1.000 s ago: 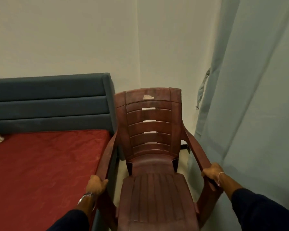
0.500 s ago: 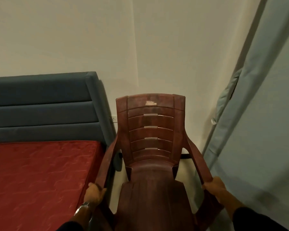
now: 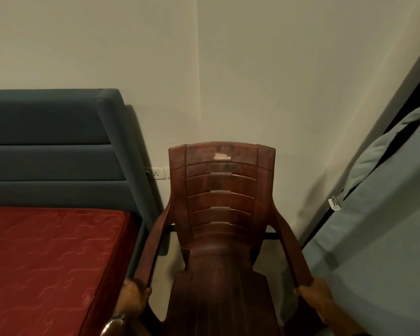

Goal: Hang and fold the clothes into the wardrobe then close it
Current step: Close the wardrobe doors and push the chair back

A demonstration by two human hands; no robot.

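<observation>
Left hand [image 3: 131, 299] curled round the front end of the left armrest of a dark brown plastic chair [image 3: 222, 214], gripping it. A wristwatch [image 3: 113, 323] on that wrist, at the bottom edge of the view. Right hand [image 3: 317, 299] wrapped likewise over the front end of the right armrest, fingers closed on it. Chair facing the camera, seat low in the frame, slatted back upright toward the corner of the cream wall [image 3: 228, 69], with a pale scuffed patch near the top of the back. Just beside the chair on the left, a bed with a red patterned mattress [image 3: 46, 263] and a padded blue-grey headboard [image 3: 46, 146]. A white wall socket [image 3: 158, 173] between headboard and chair back. On the right, touching or nearly touching the right armrest, a pale blue-grey fabric wardrobe [image 3: 374, 238], its cloth cover bulging, a dark gap along its edge and a small white tag [image 3: 334, 202] near that gap. No clothes in view; cannot tell from here whether the wardrobe front is shut.
</observation>
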